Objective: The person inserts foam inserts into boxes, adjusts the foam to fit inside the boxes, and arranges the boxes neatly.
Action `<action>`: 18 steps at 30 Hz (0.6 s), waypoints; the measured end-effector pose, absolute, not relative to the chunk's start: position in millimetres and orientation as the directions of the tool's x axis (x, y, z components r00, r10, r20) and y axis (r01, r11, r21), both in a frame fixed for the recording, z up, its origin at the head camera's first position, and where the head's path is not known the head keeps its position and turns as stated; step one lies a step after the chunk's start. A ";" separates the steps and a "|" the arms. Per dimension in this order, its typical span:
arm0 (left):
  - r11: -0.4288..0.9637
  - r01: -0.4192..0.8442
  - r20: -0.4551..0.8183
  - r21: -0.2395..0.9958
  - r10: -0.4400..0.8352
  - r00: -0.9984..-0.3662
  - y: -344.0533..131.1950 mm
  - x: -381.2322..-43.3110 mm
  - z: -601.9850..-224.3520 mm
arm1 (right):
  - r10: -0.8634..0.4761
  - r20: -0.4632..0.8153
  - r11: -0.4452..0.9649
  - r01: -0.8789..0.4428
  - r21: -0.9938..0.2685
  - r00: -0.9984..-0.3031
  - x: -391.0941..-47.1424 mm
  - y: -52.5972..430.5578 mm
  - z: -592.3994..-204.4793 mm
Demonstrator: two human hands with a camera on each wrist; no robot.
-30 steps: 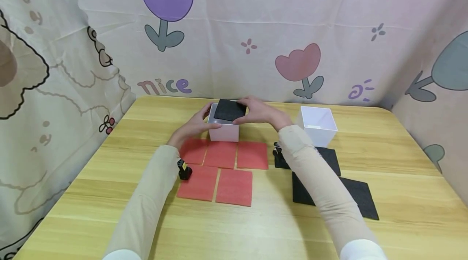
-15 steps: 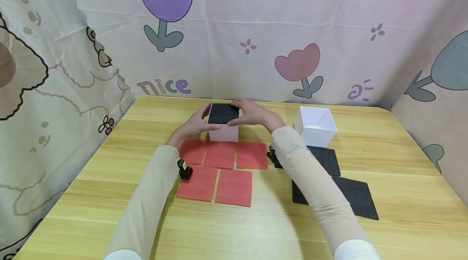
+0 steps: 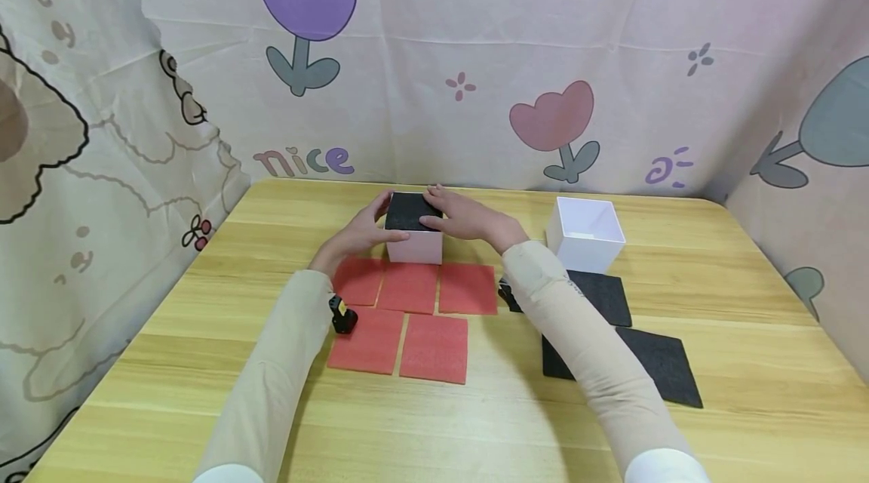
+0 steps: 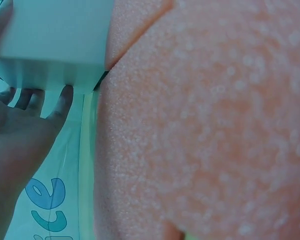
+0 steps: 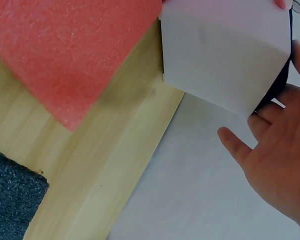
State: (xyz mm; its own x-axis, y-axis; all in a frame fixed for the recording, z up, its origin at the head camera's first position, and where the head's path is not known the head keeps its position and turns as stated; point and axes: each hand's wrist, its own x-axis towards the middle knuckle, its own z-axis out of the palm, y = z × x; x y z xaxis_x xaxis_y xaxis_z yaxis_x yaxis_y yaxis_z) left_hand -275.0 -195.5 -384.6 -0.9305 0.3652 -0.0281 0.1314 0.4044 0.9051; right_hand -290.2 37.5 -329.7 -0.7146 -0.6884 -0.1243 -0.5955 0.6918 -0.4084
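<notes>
Box, white, square: on the bench [image 3: 271,256], toward its far edge, behind the red pieces; a black foam square [image 3: 410,211] lies flat across its top. Left hand [image 3: 356,234]: holds the box [image 3: 414,249] at its left side, thumb along the front, fingers [image 4: 62,102] bent round to the back. Right hand [image 3: 475,220]: fingers spread and fairly straight, resting on the black foam square at its right side, not wrapped round anything; one finger stands free of the box. Red foam squares [image 3: 434,347], five: three in a back row, two in front. Black foam pieces [image 3: 658,366]: to the right, partly under the right sleeve [image 3: 577,332], so their count is uncertain. Second white box [image 3: 585,241]: upright, open top, right of the right hand, behind the black foam pieces.
</notes>
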 end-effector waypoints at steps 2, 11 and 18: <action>0.406 0.135 -0.023 0.904 0.362 -0.932 -196.0 -275.0 -385.6 | -0.688 -0.128 0.699 -0.604 -0.383 -0.715 -289.9 36.0 -330.1; 0.377 0.157 0.005 0.913 0.374 -0.928 -195.0 -273.3 -385.7 | -0.725 -0.028 0.680 -0.707 -0.196 -0.689 -279.8 26.1 -328.9; 0.327 0.182 0.036 0.927 0.408 -0.912 -196.1 -274.5 -386.8 | -0.837 0.030 0.544 -0.837 -0.056 -0.546 -264.7 9.7 -327.9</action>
